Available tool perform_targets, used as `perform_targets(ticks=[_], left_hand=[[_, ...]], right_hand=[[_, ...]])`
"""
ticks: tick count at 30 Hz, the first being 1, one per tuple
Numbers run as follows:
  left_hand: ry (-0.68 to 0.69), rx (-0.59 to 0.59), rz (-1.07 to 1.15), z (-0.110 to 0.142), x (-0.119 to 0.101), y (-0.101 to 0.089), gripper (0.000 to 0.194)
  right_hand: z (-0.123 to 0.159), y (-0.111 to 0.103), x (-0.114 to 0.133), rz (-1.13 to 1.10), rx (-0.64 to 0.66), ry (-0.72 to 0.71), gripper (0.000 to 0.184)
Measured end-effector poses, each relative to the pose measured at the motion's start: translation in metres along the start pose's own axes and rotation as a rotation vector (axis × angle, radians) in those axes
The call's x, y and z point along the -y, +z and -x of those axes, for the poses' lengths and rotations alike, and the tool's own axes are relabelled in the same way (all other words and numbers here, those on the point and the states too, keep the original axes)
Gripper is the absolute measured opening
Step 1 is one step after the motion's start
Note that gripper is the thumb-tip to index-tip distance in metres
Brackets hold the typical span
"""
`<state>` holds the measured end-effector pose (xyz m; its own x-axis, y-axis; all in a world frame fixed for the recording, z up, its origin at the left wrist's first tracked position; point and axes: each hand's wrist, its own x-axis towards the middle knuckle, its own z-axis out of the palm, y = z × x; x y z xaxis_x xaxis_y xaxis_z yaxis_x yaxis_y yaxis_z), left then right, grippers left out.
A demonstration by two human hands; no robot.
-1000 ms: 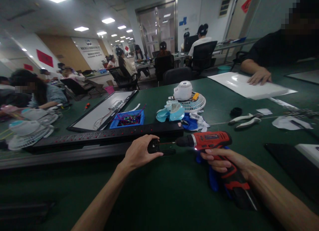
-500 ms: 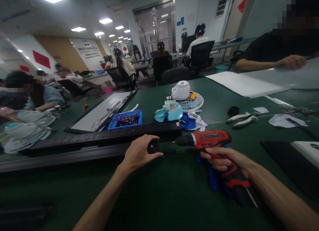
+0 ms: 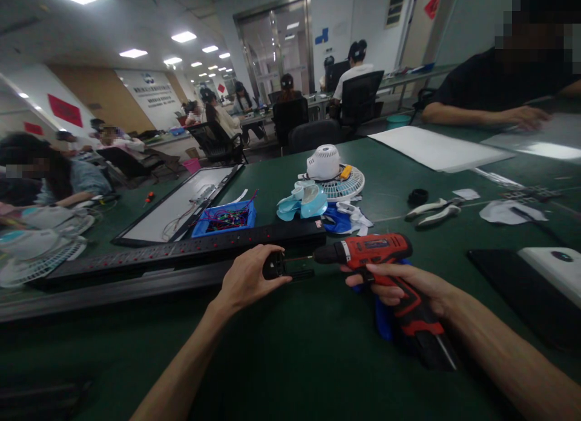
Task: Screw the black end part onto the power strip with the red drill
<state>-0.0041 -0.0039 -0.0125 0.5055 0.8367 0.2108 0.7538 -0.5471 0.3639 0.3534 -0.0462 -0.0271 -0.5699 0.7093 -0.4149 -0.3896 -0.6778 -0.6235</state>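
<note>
My right hand (image 3: 399,285) is wrapped round the grip of a red and black cordless drill (image 3: 379,247), which points left. The thin bit (image 3: 299,259) in its chuck reaches toward a small black end piece (image 3: 275,265); I cannot tell whether it touches. My left hand (image 3: 247,274) pinches that piece between thumb and fingers. Whether the piece is joined to the long black rail (image 3: 136,291) behind the hand is hidden. Just beyond lies a long black power strip (image 3: 181,247) with a row of red dots along it.
Behind the strip stand a blue tray (image 3: 222,231) of wires, light-blue fan blades (image 3: 302,201) and a white fan (image 3: 324,162). Pliers (image 3: 438,218) and a black tablet-like panel (image 3: 508,288) lie to the right. A co-worker's hand (image 3: 526,117) rests near a white sheet (image 3: 436,147).
The view has shifted slightly, so the table scene sits a little further left. Both hands keep the same holds, with the drill still lined up on the black piece. The co-worker's hand has lowered.
</note>
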Motion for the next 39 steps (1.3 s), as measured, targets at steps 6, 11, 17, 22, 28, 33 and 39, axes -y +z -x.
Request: perform_targets(ticks=[6, 11, 17, 22, 28, 33, 39], left_hand=[[-0.011, 0.008, 0.002, 0.0, -0.001, 0.0, 0.053], [-0.02, 0.01, 0.013, 0.0, -0.003, -0.002, 0.05], [-0.024, 0.012, 0.036, -0.001, -0.004, -0.002, 0.061], [-0.034, -0.003, 0.046, -0.002, -0.004, -0.002, 0.053], [-0.008, -0.032, 0.033, -0.002, -0.006, -0.001, 0.042], [0.006, -0.045, 0.058, -0.003, -0.003, 0.001, 0.065], [0.013, 0.0, 0.124, -0.003, -0.002, -0.007, 0.047]], right_hand=[[-0.005, -0.006, 0.0, 0.006, 0.003, -0.01, 0.037], [-0.007, -0.005, 0.0, 0.015, 0.013, -0.018, 0.036], [-0.004, 0.003, -0.002, 0.08, -0.008, -0.069, 0.034], [-0.004, 0.0, 0.0, 0.112, 0.005, -0.069, 0.034], [-0.005, -0.006, 0.004, 0.166, 0.026, -0.067, 0.035], [-0.001, 0.002, 0.003, 0.137, -0.031, -0.072, 0.026], [0.0, 0.007, 0.006, 0.176, -0.084, -0.079, 0.021]])
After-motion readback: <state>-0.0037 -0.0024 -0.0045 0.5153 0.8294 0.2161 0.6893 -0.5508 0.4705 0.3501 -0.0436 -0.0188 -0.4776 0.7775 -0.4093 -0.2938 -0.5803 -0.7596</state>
